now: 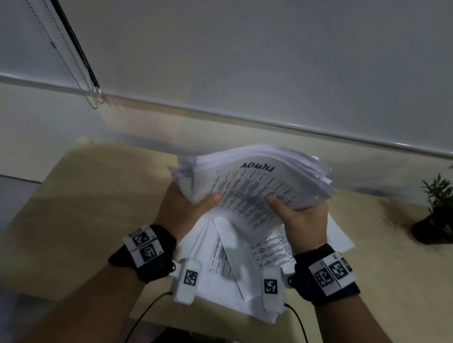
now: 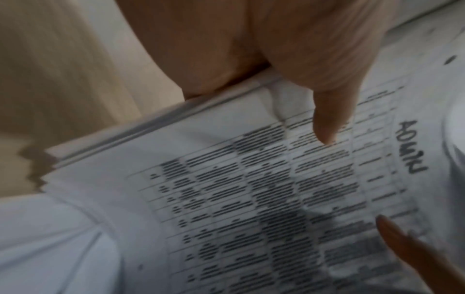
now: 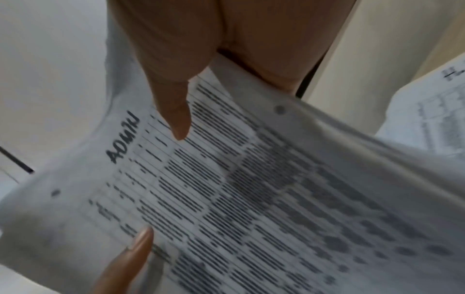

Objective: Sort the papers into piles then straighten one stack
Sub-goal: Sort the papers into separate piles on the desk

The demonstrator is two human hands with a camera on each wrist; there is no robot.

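Item 1: thick stack of papers, white, edges fanned and uneven. Held up above the counter between both hands, far end tilted away from the person. Top sheet carries a printed table and a handwritten heading; the text is too blurred to read.

Item 2: left hand. Grasps the left edge of the stack, thumb laid on the top sheet, fingers underneath and out of sight. Black wrist strap with square-patterned markers.

Item 3: right hand. Grasps the near right edge of the same stack, thumb pressed on the printed table, fingers hidden below. Same kind of strap and markers.

Item 4: loose papers, printed and blank sheets, lying askew on the counter directly under the raised stack, near corner reaching over the counter's front edge.

Item 5: counter, light wood finish, set against a pale wall.

Item 6: potted plant, dark pot, green leaves, standing at the right of the counter, well apart from the papers.

Item 7: roller blind, grey, with a bead chain hanging at left.
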